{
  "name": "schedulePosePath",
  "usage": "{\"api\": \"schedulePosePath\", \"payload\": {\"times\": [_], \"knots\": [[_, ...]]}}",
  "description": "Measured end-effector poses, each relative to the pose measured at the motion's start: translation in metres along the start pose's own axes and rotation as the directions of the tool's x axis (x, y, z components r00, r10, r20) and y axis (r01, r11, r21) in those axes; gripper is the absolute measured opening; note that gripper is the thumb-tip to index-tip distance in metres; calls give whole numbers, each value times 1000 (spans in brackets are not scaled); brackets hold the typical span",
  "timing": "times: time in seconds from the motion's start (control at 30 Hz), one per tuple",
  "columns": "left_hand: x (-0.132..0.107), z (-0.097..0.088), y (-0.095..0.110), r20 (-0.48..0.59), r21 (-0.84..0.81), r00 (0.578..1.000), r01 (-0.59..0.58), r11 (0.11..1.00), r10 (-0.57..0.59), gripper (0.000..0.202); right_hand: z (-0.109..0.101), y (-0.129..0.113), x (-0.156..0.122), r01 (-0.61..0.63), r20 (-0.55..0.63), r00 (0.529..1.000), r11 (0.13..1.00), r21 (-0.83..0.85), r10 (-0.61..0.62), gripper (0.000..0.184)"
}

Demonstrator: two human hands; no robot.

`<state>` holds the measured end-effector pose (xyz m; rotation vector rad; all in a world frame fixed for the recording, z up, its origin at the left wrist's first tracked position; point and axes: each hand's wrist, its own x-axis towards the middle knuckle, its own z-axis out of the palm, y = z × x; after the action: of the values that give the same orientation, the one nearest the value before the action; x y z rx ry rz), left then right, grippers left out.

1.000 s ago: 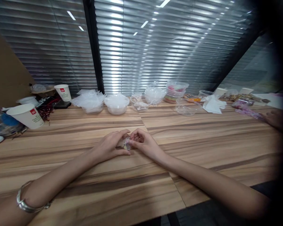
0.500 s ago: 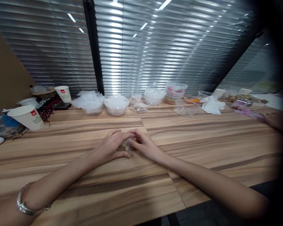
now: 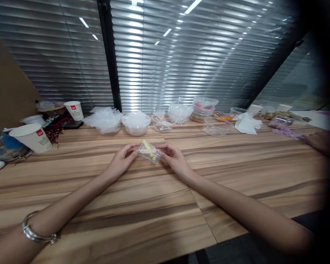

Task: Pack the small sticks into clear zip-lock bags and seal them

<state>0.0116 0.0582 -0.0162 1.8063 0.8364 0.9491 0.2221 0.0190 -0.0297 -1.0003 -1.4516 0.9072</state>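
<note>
A small clear plastic bag [image 3: 150, 151] with yellow and pale pieces inside is stretched between my two hands over the wooden table [image 3: 121, 205]. My left hand [image 3: 126, 156] pinches its left edge between thumb and fingers. On the other side, my right hand [image 3: 173, 158] grips the right edge the same way. What the pieces in the bag are is too small to make out.
Along the back stand a tub with plastic bags [image 3: 107, 123], a lidded bowl [image 3: 136, 124], stacked clear tubs [image 3: 203, 108] and crumpled tissue [image 3: 247, 123]. Paper cups [image 3: 33, 137] are at left. Another person's hand [image 3: 320, 141] rests at the far right.
My hands have moved apart and slightly away from me. The bag, mostly covered by my fingers before, now shows spread out between them.
</note>
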Motion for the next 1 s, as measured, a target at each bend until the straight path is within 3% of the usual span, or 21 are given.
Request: {"api": "schedulePosePath", "payload": {"times": [0.17, 0.33, 0.5, 0.73, 1.0], "knots": [[-1, -1, -2, 44, -73, 999, 12, 997, -9, 40, -1, -1, 0, 73, -10, 997, 991, -111, -75, 21], [-2, 0, 1, 39, -85, 999, -14, 996, 17, 37, -5, -12, -3, 185, 6, 981, 935, -303, -192, 18], [-4, 1, 7, 42, -94, 999, -11, 996, 15, 32, -7, -18, -5, 248, 55, 968, 892, -378, -246, 17], [-3, 1, 3, -4, -70, 1000, -1, 998, 1, 31, -5, -17, -5, 280, 127, 960, 845, -456, -249, 26], [-6, 0, 5, 60, -75, 997, 51, 996, -46, 48, -7, -16, -4, 279, 103, 960, 836, -473, -262, 25]]}}
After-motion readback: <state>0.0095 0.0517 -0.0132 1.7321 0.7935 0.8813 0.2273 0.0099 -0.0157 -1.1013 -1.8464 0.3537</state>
